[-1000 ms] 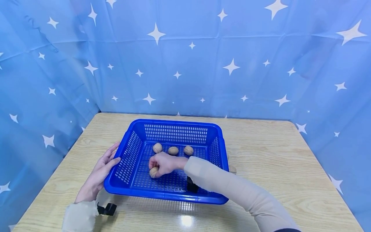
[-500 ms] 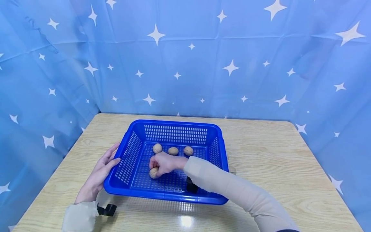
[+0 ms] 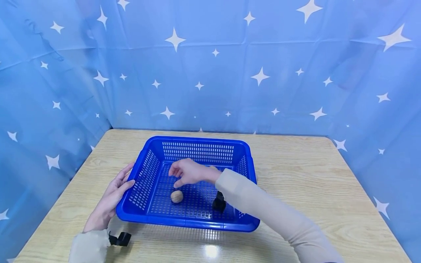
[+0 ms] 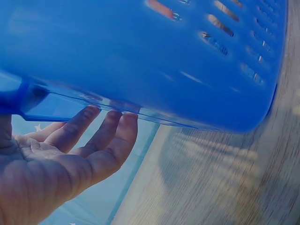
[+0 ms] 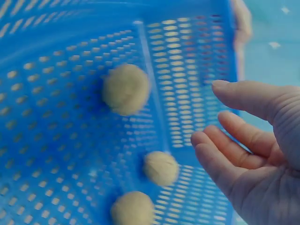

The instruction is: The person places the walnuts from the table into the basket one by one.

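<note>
A blue plastic basket [image 3: 185, 222] with slotted walls stands on the table. My left hand [image 3: 113, 193] grips its left rim, thumb over the top edge; in the left wrist view the fingertips [image 4: 129, 123] press the outside wall. Inside the basket, a walnut [image 3: 177, 196] lies near the front left. My right hand [image 3: 189, 171] hovers above it with thumb and fingers parted, holding nothing. Two more walnuts, a middle one [image 5: 161, 168] and a lower one [image 5: 133, 209], show in the right wrist view. In the head view my right hand and forearm mostly hide the back walnuts.
The pale wooden table [image 3: 302, 175] extends around the basket. A blue curtain [image 3: 223, 91] with white stars hangs behind it and at both sides. Black camera mounts sit at both wrists, the left one [image 3: 121, 239] near the table's front.
My right hand has let go of the front-left walnut and lifted up and back from it, the fingers spreading. The left hand keeps its grip on the basket rim.
</note>
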`<action>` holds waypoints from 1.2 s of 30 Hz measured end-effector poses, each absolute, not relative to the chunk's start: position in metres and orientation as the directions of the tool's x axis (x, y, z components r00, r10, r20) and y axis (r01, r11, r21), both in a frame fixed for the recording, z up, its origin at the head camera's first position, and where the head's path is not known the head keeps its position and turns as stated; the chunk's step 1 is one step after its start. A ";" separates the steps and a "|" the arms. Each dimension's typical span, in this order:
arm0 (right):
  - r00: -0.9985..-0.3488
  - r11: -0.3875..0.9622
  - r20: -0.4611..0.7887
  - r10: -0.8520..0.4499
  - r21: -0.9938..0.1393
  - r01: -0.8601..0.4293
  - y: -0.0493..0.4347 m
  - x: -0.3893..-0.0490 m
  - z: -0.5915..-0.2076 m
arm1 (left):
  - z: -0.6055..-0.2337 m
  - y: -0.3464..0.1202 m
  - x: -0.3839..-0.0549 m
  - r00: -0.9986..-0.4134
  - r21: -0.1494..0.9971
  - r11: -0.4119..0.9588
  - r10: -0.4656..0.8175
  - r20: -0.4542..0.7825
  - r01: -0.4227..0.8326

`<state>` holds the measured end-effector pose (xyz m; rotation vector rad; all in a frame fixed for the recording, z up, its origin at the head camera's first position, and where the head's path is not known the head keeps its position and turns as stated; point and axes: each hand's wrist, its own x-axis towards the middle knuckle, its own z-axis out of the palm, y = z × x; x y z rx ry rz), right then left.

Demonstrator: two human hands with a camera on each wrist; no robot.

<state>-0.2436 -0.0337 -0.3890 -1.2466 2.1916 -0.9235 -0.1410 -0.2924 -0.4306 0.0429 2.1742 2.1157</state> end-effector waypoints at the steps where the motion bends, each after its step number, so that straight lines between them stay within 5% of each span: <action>1: -0.498 0.365 -0.053 -0.866 -0.747 -0.556 -0.032 -0.245 -0.386 | -0.430 -0.292 -0.141 -0.994 0.998 0.031 0.094 -0.056 -0.053; 15: -0.566 0.312 0.059 -0.822 -0.784 -0.536 0.014 -0.253 -0.336 | -0.432 -0.293 -0.141 -0.991 1.000 -0.029 0.131 0.000 -0.003; 36: -0.725 0.186 0.225 -0.651 -0.879 -0.440 0.110 -0.250 -0.338 | -0.429 -0.291 -0.140 -0.993 0.999 0.016 0.106 -0.052 -0.050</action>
